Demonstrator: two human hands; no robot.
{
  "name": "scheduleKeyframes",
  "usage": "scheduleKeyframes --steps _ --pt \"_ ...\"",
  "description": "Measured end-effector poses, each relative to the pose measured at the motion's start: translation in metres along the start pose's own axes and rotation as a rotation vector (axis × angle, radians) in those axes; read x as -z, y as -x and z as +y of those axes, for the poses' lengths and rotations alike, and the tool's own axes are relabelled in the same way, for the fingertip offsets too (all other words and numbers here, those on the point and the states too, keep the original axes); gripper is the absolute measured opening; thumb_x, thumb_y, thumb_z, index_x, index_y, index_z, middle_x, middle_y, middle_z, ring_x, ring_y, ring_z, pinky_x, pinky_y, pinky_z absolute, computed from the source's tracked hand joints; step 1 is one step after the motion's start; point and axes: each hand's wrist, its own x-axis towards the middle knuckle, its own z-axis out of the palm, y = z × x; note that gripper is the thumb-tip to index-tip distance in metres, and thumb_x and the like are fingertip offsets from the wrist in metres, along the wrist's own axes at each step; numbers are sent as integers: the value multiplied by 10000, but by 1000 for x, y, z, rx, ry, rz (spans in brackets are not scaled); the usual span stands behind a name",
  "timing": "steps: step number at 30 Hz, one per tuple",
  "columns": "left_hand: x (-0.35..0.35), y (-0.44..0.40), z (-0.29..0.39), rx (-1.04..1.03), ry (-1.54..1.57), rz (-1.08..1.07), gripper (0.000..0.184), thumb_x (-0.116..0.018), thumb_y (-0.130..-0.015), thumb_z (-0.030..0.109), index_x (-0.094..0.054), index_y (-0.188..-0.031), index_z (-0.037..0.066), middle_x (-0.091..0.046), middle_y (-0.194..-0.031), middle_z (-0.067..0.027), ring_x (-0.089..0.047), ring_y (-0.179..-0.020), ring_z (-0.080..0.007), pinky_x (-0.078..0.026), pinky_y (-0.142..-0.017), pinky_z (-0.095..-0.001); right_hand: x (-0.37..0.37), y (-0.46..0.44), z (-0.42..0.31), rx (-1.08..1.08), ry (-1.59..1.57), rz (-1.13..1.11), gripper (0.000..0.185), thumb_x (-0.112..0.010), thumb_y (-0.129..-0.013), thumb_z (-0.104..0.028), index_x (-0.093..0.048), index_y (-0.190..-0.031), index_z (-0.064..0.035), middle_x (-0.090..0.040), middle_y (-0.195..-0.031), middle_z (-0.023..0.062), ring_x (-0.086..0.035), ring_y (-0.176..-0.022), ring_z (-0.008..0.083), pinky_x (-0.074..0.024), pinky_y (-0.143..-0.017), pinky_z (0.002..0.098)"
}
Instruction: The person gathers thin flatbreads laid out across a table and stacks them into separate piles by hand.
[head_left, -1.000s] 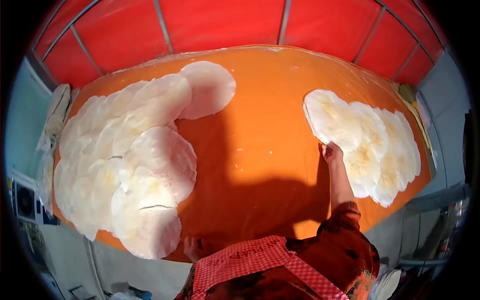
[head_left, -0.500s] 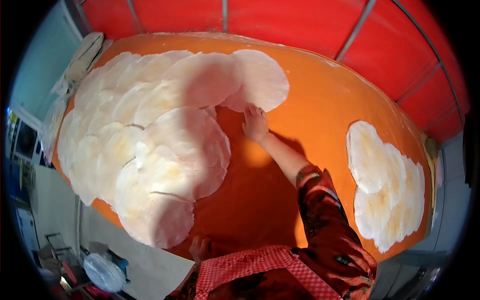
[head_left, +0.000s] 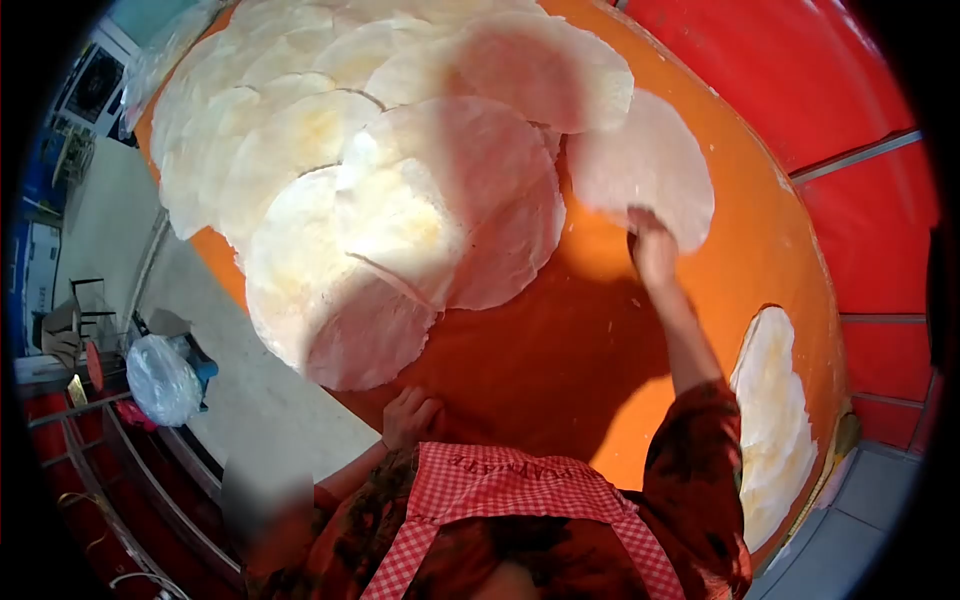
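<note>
My right hand [head_left: 652, 245] pinches the near edge of a thin, round dough sheet [head_left: 655, 165], which lies on the orange tabletop [head_left: 540, 370]. That sheet's far left side meets another dough sheet [head_left: 590, 80] at the edge of a wide overlapping spread. Curled loosely, my left hand [head_left: 410, 415] rests at the near table edge, below the closest dough sheet [head_left: 370, 335] of the spread. Nothing shows in its fingers. Shadows of my head and body fall across the sheets and the tabletop.
At the right end of the table lies a second group of overlapping dough sheets [head_left: 775, 440]. Red panels [head_left: 770, 80] line the far side. Off the left edge, on the grey floor [head_left: 225, 300], stands a clear plastic bag [head_left: 163, 380].
The view has tilted down and turned. My right hand has gone from flat fingers to a pinch, and its sheet has slid nearer, out from the neighbouring one. My left hand stays near the edge.
</note>
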Motion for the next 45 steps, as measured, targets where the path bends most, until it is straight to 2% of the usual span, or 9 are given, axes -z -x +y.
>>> scheduleKeyframes --steps 5,7,13,22,28,30,32,36,45 --pt "25 -34 8 90 131 -35 73 -648 -731 84 -604 -789 90 -530 -754 -122 -552 -683 -309 -483 -584 -370 82 184 -42 8 -69 -22 313 -494 -806 33 -647 -1073 -25 -652 -1093 160 -606 -1047 356 -483 -897 437" --pt "36 -62 -29 -41 -207 139 135 -602 -764 104 -613 -896 81 -556 -901 -136 -551 -823 -314 -470 -687 -390 127 228 -94 -413 -383 -64 286 -496 -796 34 -659 -1024 -27 -658 -1069 167 -611 -1029 360 -483 -894 433" --pt "53 -135 -101 -207 -699 51 332 -554 -783 59 -630 -1106 77 -571 -1195 -124 -487 -1188 -291 -316 -1032 -497 181 326 -159 -218 -139 -154 288 -553 -716 21 -659 -981 -18 -651 -1025 155 -606 -1021 329 -491 -855 415" --pt "68 -184 -55 -298 -455 -111 109 -598 -723 48 -555 -824 55 -558 -870 -138 -547 -907 -346 -440 -774 -445 182 316 -166 -213 -252 46 345 -603 -694 53 -693 -1010 -50 -671 -997 118 -630 -960 299 -511 -795 369" --pt "48 -161 -2 -435 -173 6 28 -546 -741 92 -543 -729 66 -552 -772 -117 -553 -803 -345 -453 -674 -466 299 251 -134 -940 -634 192 200 -603 -893 -45 -687 -1072 -17 -637 -826 -35 -551 -797 60 -480 -730 261" --pt "20 -115 0 -419 -600 -177 126 -511 -771 136 -620 -781 75 -584 -794 -121 -589 -786 -316 -473 -662 -439 326 236 -111 -721 -505 232 157 -608 -888 -74 -696 -996 -2 -632 -722 -2 -524 -724 54 -469 -668 272" --pt "4 -66 -7 -481 -343 -238 138 -517 -792 155 -631 -815 80 -585 -843 -114 -581 -838 -315 -466 -713 -440 349 205 -115 -597 -381 194 142 -611 -883 -89 -684 -964 2 -577 -641 113 -517 -657 83 -461 -634 298" --pt "-22 3 0 -447 -245 -43 169 -559 -795 181 -643 -922 106 -565 -916 -97 -536 -910 -322 -419 -812 -474 358 137 -114 -384 -21 38 170 -649 -829 -140 -654 -874 23 -571 -735 261 -588 -668 366 -465 -629 392" --pt "-21 31 40 -247 -294 56 289 -638 -775 219 -615 -1042 110 -559 -1094 -124 -492 -1066 -341 -344 -921 -515 339 54 -256 301 88 216 90 -583 -783 -149 -623 -819 -76 -641 -805 146 -624 -767 344 -502 -650 435"
